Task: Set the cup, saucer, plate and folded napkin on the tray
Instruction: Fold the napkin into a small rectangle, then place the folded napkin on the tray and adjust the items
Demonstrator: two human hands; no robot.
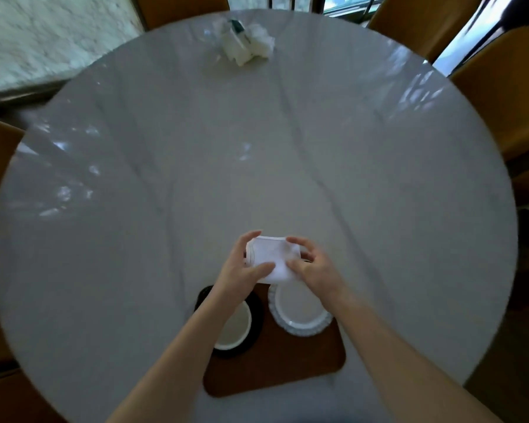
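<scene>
1. Table: round, pale marble-look top. Bears the tray at the near edge and, well apart at the far side, a crumpled white bundle, too blurred to identify.
2. Tray: brown, rounded corners. The far part is hidden under the hands; bare surface shows at the near right.
3. Plate: white, fluted rim, resting on the tray's far right.
4. Saucer: dark, on the tray's left, partly overhanging its left edge as seen from here. The left forearm covers much of it.
5. Cup: white, seated on the saucer, mouth up.
6. Napkin: white, folded small, held in the air between both hands, above the tray's far edge and not yet laid down.
7. Left hand: fingers curled round the napkin's left edge, thumb pressed on its top face.
8. Right hand: pinches the napkin's right side, thumb on top, fingers bent loosely behind.
9. Risks, judged: the fold may spring open on release if one hand lets go first. A lowered forearm could knock the cup, which stands directly under the left arm. The saucer's overhang could let it tip if bumped.
</scene>
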